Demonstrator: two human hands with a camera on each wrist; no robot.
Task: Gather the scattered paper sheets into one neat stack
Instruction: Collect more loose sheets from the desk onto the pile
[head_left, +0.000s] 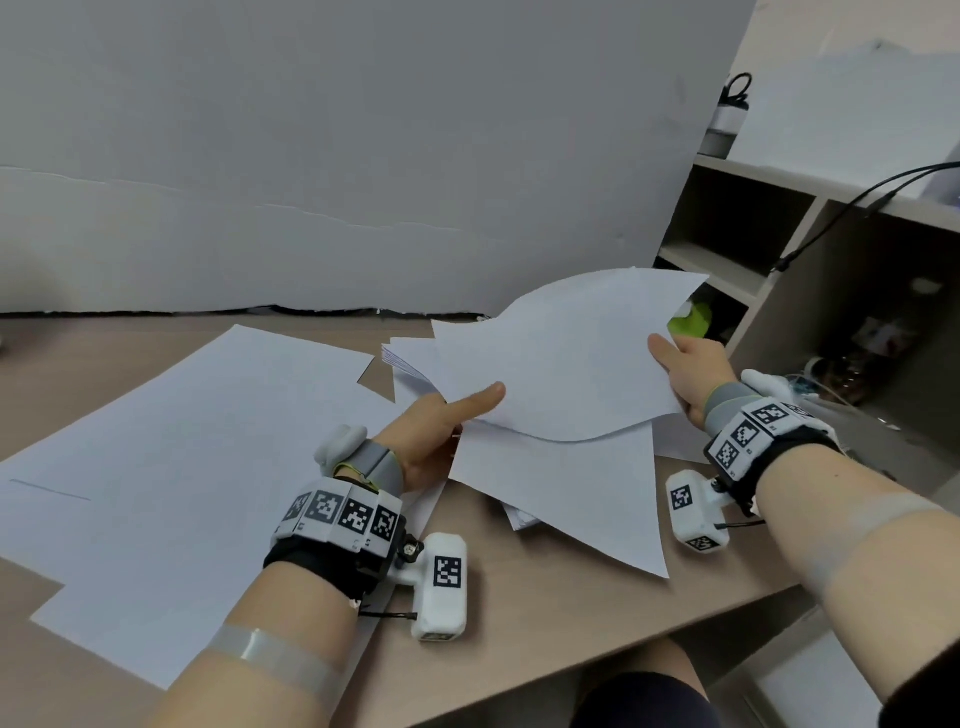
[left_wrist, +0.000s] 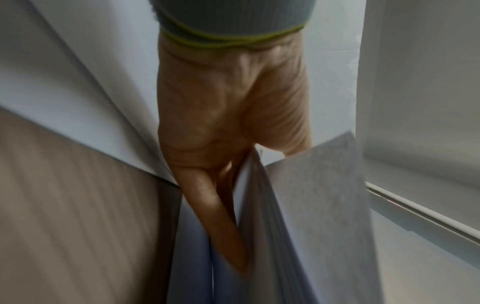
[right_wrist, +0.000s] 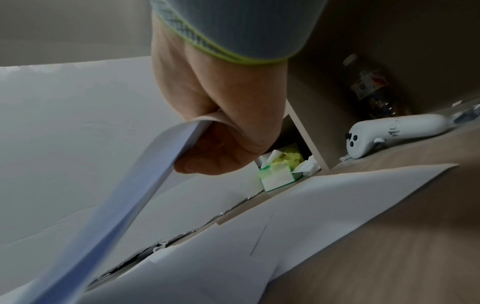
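**A:** You're holding a loose bundle of sheets (head_left: 561, 374) off the desk (head_left: 519, 613), at about two o'clock in the head view. Your left hand (head_left: 441, 426) is pinching its near-left edge, thumb on top and fingers (left_wrist: 223, 222) underneath. Your right hand (head_left: 691, 369) is clamping the far-right edge, thumb over the paper.

**B:** So where's the trouble coming from?

**A:** The bundle is sagging and bowing between your hands, and the edges are fanning out of line. If you're easing either pinch while it's curved like that, I'd expect lower sheets to slide out towards six o'clock.

**B:** And the rest?

**A:** Large sheets (head_left: 171, 457) are lying flat at nine o'clock, and more paper (head_left: 587, 509) is lying under the bundle, one corner pointing towards the desk's near edge. If you're sweeping the bundle across them, you're likely pushing that corner over, or creasing it.
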